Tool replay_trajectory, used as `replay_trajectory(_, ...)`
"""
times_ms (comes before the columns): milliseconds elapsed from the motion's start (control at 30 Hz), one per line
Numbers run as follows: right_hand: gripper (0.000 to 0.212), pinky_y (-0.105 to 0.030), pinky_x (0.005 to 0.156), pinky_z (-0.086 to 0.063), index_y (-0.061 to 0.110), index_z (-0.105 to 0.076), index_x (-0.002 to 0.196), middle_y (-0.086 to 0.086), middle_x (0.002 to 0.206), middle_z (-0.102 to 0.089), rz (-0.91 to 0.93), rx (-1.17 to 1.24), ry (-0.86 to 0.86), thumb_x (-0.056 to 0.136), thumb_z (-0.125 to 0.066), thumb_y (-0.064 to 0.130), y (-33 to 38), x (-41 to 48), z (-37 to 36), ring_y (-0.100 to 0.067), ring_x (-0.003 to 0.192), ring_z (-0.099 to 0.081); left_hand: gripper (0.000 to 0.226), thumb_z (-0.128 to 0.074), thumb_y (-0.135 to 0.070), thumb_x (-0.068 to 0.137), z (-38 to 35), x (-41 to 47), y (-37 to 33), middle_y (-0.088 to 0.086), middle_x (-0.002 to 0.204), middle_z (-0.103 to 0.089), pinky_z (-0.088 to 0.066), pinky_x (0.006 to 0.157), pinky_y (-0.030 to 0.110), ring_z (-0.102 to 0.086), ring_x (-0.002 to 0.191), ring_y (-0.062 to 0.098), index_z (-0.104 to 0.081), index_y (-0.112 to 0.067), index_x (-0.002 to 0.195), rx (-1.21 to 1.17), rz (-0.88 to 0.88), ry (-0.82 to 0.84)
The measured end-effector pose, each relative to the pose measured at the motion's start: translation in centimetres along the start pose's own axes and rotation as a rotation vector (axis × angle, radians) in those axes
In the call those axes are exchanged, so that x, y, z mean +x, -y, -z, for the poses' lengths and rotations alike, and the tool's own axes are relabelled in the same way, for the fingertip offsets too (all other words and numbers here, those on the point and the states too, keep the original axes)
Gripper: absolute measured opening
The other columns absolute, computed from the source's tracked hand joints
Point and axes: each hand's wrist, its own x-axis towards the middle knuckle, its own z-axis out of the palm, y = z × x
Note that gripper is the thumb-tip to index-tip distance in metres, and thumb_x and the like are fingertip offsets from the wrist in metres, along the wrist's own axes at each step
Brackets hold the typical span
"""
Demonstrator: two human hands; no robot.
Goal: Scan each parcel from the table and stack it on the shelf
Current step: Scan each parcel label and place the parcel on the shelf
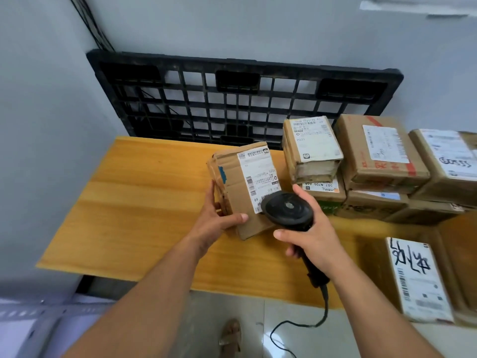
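Over the wooden table (124, 208), our left hand (219, 218) grasps the cardboard parcel (232, 182) at its left edge, with the label facing up. At 4 o'clock from it, our right hand (318, 241) closes around the black barcode scanner (286, 209), whose head covers the label's corner. The stacked parcels (382, 151) stand at 3 o'clock.

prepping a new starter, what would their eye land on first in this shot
Dead centre, the left hand holds a cardboard parcel at the wooden table, while the right hand grips a black corded scanner close to its white label. To the right sit stacked parcels, and a black plastic pallet leans against the wall behind.
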Motion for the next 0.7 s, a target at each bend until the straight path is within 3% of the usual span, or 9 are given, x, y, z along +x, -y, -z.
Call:
replay_trajectory(267, 0.097, -0.031, 0.047, -0.052, 0.058, -0.042, 0.130, 0.000, 0.125, -0.060, 0.149, 0.080, 0.099, 0.069, -0.080, -0.007, 2.2, -4.6, 1.9, -0.029, 0.051, -0.061, 0.110, -0.079, -0.001, 0.072, -0.2, -4.9, -2.7, 0.000, 0.118, -0.052, -0.055, 0.074, 0.035, -0.055, 0.110, 0.020, -0.014, -0.047, 0.147, -0.047, -0.129, -0.116)
replay_trajectory(567, 0.097, -0.039, 0.050, -0.053, 0.061, -0.044, 0.128, -0.012, 0.112, -0.069, 0.257, 0.161, 0.214, 0.058, -0.089, 0.011, 4.0, -11.3, 4.4, -0.031, 0.051, -0.060, 0.114, -0.080, 0.002, 0.071, -1.6, -10.3, -3.3, 0.002, 0.122, -0.050, -0.057, 0.074, 0.036, -0.057, 0.110, 0.020, -0.012, -0.045, 0.150, -0.033, -0.248, -0.208)
replay_trajectory(700, 0.101, -0.039, 0.049, -0.052, 0.048, -0.041, 0.140, 0.008, 0.111, -0.071, 0.285, 0.180, 0.213, 0.057, -0.083, 0.010, 4.2, -13.6, 5.5, -0.030, 0.049, -0.058, 0.114, -0.079, 0.003, 0.071, -2.5, -12.2, -3.1, 0.001, 0.122, -0.053, -0.057, 0.080, 0.039, -0.059, 0.109, 0.019, -0.012, -0.044, 0.150, -0.032, -0.287, -0.236)
